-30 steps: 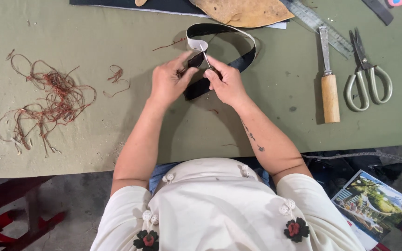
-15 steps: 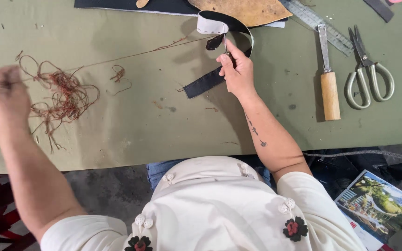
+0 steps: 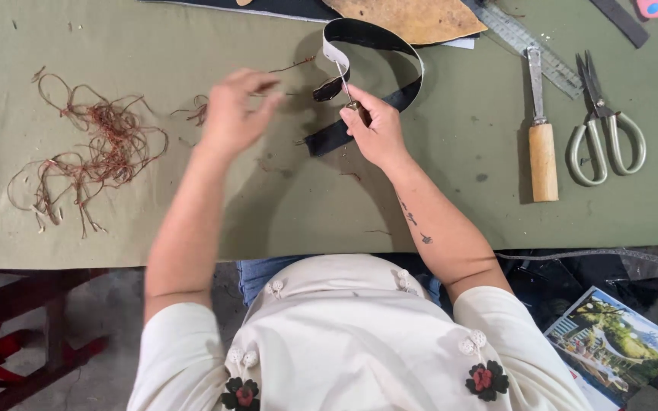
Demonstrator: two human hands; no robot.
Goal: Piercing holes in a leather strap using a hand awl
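Observation:
A black leather strap (image 3: pixel 409 72) curls into a loop on the green table cover (image 3: pixel 283 205), its lower end lying flat under my right hand (image 3: pixel 375 131). That hand is closed around a thin metal awl (image 3: pixel 342 76), whose point reaches up to the strap's pale inner face. My left hand (image 3: pixel 234 113) hovers just left of the strap, fingers pinched together on a slack brown thread (image 3: pixel 292 65) that leads toward the strap.
A tangle of brown thread scraps (image 3: pixel 93 148) lies at the left. To the right are a wooden-handled knife (image 3: pixel 542 144), scissors (image 3: pixel 605 137) and a metal ruler (image 3: pixel 531 42). Tan leather (image 3: pixel 413 15) sits at the back. A magazine (image 3: pixel 614 342) lies on the floor.
My left hand pulled the thread far out to the left, then swung back beside the strap. My right hand stayed on the strap with the awl.

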